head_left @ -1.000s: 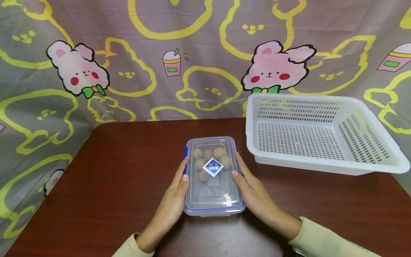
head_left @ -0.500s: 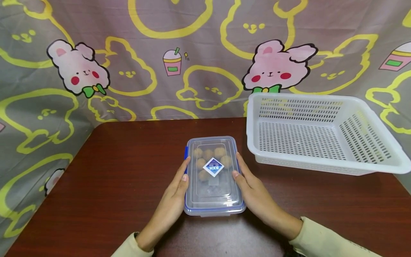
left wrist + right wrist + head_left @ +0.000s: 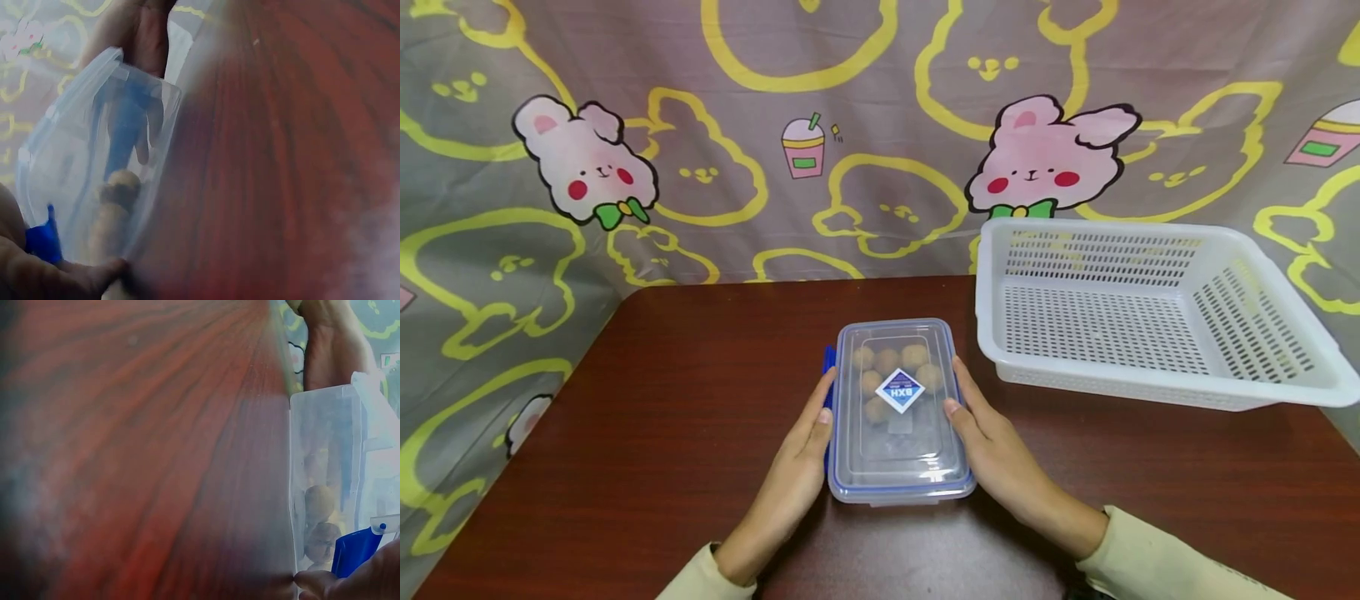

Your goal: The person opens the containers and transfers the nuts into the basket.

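Note:
A clear plastic food storage container (image 3: 898, 458) with a blue seal lies on the table between the two hands. Through its lid, several round tan balls (image 3: 913, 357) show at the far end. The left hand (image 3: 793, 467) grips the left side, thumb by the lid's edge. Beside its fingers a blue latch (image 3: 830, 358) stands out from the wall. My right hand (image 3: 1000, 450) holds the opposite side, thumb on the lid's edge and fingers along the wall. Another blue latch (image 3: 356, 553) appears by the right fingers in the right wrist view. The lid sits on the container.
A white perforated plastic basket (image 3: 1097, 375) stands at the right rear of the dark red-brown table (image 3: 700, 375). Behind the table hangs a patterned curtain (image 3: 865, 75) with cartoon rabbits.
The left blue latch has swung outward from the container's side. The left hand has shifted slightly left with it. The right hand and basket look unmoved.

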`<move>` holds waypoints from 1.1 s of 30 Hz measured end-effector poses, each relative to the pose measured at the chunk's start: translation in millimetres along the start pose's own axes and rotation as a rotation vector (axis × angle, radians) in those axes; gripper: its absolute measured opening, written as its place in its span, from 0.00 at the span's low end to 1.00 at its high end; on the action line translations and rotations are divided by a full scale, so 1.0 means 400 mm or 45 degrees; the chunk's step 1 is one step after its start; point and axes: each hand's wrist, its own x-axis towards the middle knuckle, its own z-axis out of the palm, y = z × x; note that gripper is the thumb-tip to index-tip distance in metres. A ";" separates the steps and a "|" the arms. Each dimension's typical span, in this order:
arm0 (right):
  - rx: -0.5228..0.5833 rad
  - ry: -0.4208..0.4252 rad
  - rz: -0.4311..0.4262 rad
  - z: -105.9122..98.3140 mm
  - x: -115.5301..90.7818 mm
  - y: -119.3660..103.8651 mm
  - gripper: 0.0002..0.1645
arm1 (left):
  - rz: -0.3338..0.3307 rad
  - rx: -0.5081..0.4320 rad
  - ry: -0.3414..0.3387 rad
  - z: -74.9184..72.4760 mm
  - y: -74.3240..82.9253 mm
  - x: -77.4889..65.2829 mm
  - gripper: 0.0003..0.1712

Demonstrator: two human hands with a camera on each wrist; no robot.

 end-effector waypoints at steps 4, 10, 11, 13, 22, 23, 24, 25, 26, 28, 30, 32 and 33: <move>0.013 -0.001 -0.001 0.000 0.001 0.000 0.37 | -0.018 -0.005 0.027 0.000 -0.014 0.002 0.31; 0.034 0.001 0.014 -0.001 -0.001 -0.003 0.37 | -0.018 -0.017 0.025 0.001 -0.011 0.006 0.31; 0.039 -0.001 0.014 -0.001 -0.001 -0.003 0.37 | -0.022 -0.020 0.023 0.001 -0.010 0.006 0.31; 0.043 -0.002 0.012 0.000 -0.001 -0.003 0.37 | -0.033 -0.022 0.025 0.001 -0.009 0.007 0.31; 0.012 0.030 -0.013 -0.006 0.000 -0.003 0.38 | -0.045 0.089 0.052 -0.007 0.004 0.007 0.30; 0.012 0.033 -0.016 -0.007 0.000 -0.002 0.38 | -0.037 0.101 0.055 -0.008 0.005 0.007 0.31; 0.013 0.035 -0.017 -0.009 0.000 -0.002 0.38 | -0.033 0.116 0.058 -0.008 0.006 0.006 0.30; 0.016 0.036 -0.021 -0.010 0.001 -0.002 0.38 | -0.029 0.129 0.062 -0.009 0.008 0.006 0.30; 0.021 0.034 -0.021 -0.011 0.001 -0.003 0.38 | -0.023 0.144 0.065 -0.009 0.009 0.005 0.30; 0.022 0.036 -0.022 -0.013 0.003 -0.003 0.38 | -0.016 0.164 0.067 -0.010 0.010 0.005 0.30; 0.014 0.041 -0.020 -0.016 0.003 -0.005 0.38 | -0.015 0.174 0.067 -0.011 0.010 0.006 0.30; 0.003 0.046 -0.023 -0.019 0.004 -0.006 0.38 | -0.012 0.176 0.066 -0.012 0.009 0.007 0.30; -0.004 0.051 -0.029 -0.020 0.005 -0.006 0.38 | -0.013 0.175 0.068 -0.013 0.009 0.009 0.30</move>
